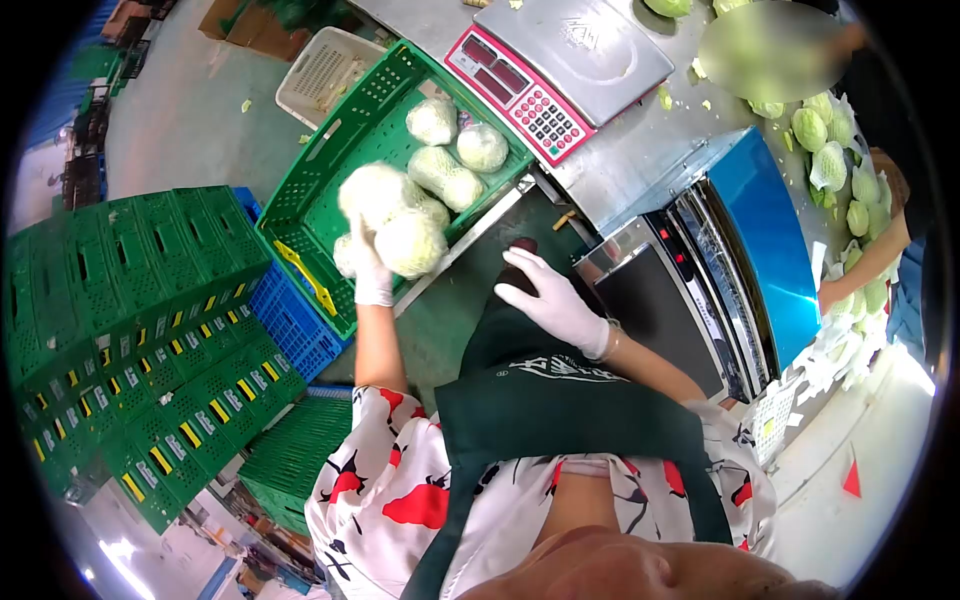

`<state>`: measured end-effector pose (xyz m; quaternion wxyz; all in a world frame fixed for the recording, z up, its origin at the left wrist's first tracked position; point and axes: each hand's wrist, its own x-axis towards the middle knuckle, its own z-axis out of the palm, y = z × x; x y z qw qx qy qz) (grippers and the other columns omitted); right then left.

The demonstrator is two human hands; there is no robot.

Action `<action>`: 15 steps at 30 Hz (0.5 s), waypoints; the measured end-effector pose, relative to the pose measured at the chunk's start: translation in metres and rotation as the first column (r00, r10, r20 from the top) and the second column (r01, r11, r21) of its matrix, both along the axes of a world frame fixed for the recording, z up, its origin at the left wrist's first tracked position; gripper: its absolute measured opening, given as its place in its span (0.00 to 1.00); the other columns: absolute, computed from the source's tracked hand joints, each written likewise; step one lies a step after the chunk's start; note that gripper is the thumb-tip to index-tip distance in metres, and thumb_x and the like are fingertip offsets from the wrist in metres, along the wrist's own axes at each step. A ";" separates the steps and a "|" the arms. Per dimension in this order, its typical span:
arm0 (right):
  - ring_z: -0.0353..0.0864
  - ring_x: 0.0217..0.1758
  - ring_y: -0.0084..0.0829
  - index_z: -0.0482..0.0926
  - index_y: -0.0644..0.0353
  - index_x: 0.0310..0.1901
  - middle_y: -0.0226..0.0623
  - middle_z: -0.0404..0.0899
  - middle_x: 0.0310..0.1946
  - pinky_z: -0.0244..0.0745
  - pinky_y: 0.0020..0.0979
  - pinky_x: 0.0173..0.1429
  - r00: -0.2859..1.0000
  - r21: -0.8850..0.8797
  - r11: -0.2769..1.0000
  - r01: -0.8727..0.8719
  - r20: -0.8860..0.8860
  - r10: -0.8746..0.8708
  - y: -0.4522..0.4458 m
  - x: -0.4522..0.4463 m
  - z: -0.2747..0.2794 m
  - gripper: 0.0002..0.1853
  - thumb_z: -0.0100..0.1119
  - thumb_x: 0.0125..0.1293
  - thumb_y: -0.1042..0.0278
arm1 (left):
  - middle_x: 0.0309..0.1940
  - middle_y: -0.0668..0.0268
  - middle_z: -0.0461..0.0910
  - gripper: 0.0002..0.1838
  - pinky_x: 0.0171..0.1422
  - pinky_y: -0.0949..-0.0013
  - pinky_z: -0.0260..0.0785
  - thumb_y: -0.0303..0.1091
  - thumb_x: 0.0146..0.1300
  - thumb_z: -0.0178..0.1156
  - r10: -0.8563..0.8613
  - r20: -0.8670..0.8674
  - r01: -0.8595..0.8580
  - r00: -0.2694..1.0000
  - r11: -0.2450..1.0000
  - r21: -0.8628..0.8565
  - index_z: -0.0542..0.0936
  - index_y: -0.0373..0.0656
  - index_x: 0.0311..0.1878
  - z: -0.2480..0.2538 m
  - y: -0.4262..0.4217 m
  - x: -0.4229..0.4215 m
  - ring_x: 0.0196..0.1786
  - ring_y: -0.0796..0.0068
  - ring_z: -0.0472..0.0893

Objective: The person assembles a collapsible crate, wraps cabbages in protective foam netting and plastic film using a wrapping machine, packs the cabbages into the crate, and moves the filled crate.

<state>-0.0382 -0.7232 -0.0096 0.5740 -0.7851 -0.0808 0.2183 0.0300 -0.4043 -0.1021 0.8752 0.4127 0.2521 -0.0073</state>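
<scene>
My left hand (pixel 370 272), in a white glove, is in the green crate (pixel 315 185), its fingers against a round cabbage (pixel 411 243) in white foam netting. This cabbage looks raised above the others, and the fingers are partly hidden behind it. Close by are a large netted cabbage (pixel 376 192) and a smaller one (pixel 345 256), partly covered by the hand. Several more netted heads, such as an elongated one (pixel 445 178), lie farther back in the crate. My right hand (pixel 552 302), also gloved, hangs in front of the dark apron with fingers spread, holding nothing.
A red-framed scale (pixel 520 95) stands on the metal table (pixel 640 150) beside a blue-sided wrapping machine (pixel 765 250). Loose cabbages (pixel 830 165) and another person's arm (pixel 880 255) are at right. Stacked green crates (pixel 130 330) stand left; a white basket (pixel 325 75) is behind.
</scene>
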 end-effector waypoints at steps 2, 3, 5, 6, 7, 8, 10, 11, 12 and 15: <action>0.75 0.68 0.43 0.73 0.66 0.64 0.51 0.74 0.64 0.68 0.36 0.71 0.984 0.031 0.994 0.107 -0.144 -0.102 -0.012 0.001 -0.007 0.29 0.63 0.71 0.53 | 0.66 0.57 0.74 0.34 0.68 0.52 0.73 0.52 0.73 0.57 0.066 -0.040 -0.059 0.997 0.986 0.158 0.64 0.42 0.74 -0.041 0.051 0.001 0.64 0.58 0.78; 0.77 0.65 0.41 0.75 0.65 0.63 0.49 0.76 0.62 0.70 0.35 0.69 0.959 0.037 0.985 0.168 -0.239 -0.155 -0.018 0.001 -0.007 0.26 0.63 0.71 0.55 | 0.65 0.57 0.75 0.33 0.67 0.51 0.74 0.50 0.72 0.59 0.115 -0.067 -0.090 0.991 0.953 0.290 0.65 0.43 0.73 -0.060 0.071 0.000 0.64 0.58 0.78; 0.80 0.61 0.34 0.77 0.64 0.61 0.45 0.80 0.56 0.74 0.32 0.66 0.916 0.047 0.961 0.271 -0.319 -0.243 -0.028 0.000 -0.013 0.23 0.63 0.71 0.58 | 0.65 0.55 0.75 0.36 0.69 0.54 0.72 0.52 0.68 0.63 0.146 -0.075 -0.080 0.986 0.828 0.556 0.67 0.42 0.72 -0.095 0.088 -0.001 0.63 0.57 0.78; 0.81 0.60 0.34 0.77 0.64 0.61 0.45 0.81 0.55 0.75 0.32 0.64 0.913 0.036 0.957 0.287 -0.312 -0.262 -0.032 -0.001 -0.014 0.23 0.63 0.71 0.57 | 0.66 0.54 0.74 0.40 0.71 0.57 0.69 0.57 0.64 0.64 0.139 -0.357 0.258 0.924 0.462 0.848 0.69 0.40 0.71 -0.127 0.113 -0.004 0.64 0.58 0.78; 0.82 0.58 0.34 0.77 0.63 0.61 0.45 0.81 0.54 0.75 0.33 0.63 0.909 0.025 0.950 0.310 -0.302 -0.289 -0.037 -0.002 -0.018 0.23 0.64 0.71 0.57 | 0.67 0.52 0.74 0.44 0.73 0.60 0.66 0.63 0.60 0.65 0.259 -0.562 0.585 0.786 -0.018 0.811 0.71 0.39 0.70 -0.153 0.132 -0.003 0.65 0.59 0.77; 0.83 0.57 0.34 0.78 0.63 0.60 0.45 0.82 0.53 0.76 0.33 0.62 0.914 0.002 0.953 0.303 -0.282 -0.290 -0.040 -0.002 -0.014 0.23 0.64 0.71 0.57 | 0.67 0.52 0.75 0.47 0.74 0.63 0.63 0.68 0.57 0.65 0.279 -0.648 0.700 0.709 -0.162 0.696 0.73 0.38 0.68 -0.141 0.119 -0.001 0.67 0.60 0.76; 0.85 0.51 0.35 0.79 0.62 0.58 0.46 0.83 0.50 0.78 0.33 0.58 0.911 -0.030 0.932 0.360 -0.204 -0.359 -0.049 -0.005 -0.009 0.22 0.64 0.70 0.57 | 0.62 0.50 0.78 0.52 0.73 0.62 0.64 0.78 0.51 0.60 0.360 -0.636 0.729 0.683 -0.392 0.561 0.78 0.37 0.62 -0.148 0.103 -0.011 0.65 0.59 0.77; 0.84 0.51 0.40 0.79 0.63 0.57 0.49 0.82 0.50 0.78 0.34 0.58 0.945 -0.056 0.951 0.303 -0.112 -0.308 -0.059 -0.005 -0.001 0.22 0.64 0.69 0.55 | 0.57 0.50 0.82 0.55 0.70 0.58 0.68 0.84 0.48 0.56 0.407 -0.547 0.681 0.732 -0.474 0.559 0.82 0.37 0.58 -0.168 0.107 -0.019 0.63 0.58 0.78; 0.84 0.52 0.43 0.78 0.63 0.57 0.50 0.82 0.50 0.77 0.36 0.58 0.952 -0.079 0.954 0.289 -0.080 -0.295 -0.069 -0.007 -0.001 0.23 0.62 0.70 0.54 | 0.59 0.50 0.80 0.54 0.64 0.57 0.73 0.83 0.48 0.58 0.338 -0.674 0.753 0.657 -0.339 0.564 0.82 0.35 0.57 -0.136 0.095 -0.014 0.61 0.57 0.80; 0.81 0.55 0.49 0.77 0.64 0.58 0.51 0.81 0.51 0.76 0.40 0.61 0.961 -0.170 0.948 0.268 -0.022 -0.276 -0.099 -0.017 0.007 0.24 0.58 0.71 0.51 | 0.70 0.50 0.69 0.59 0.65 0.54 0.74 0.71 0.49 0.70 0.521 -0.686 0.851 0.508 -0.179 0.494 0.62 0.38 0.75 -0.100 0.076 0.004 0.62 0.51 0.78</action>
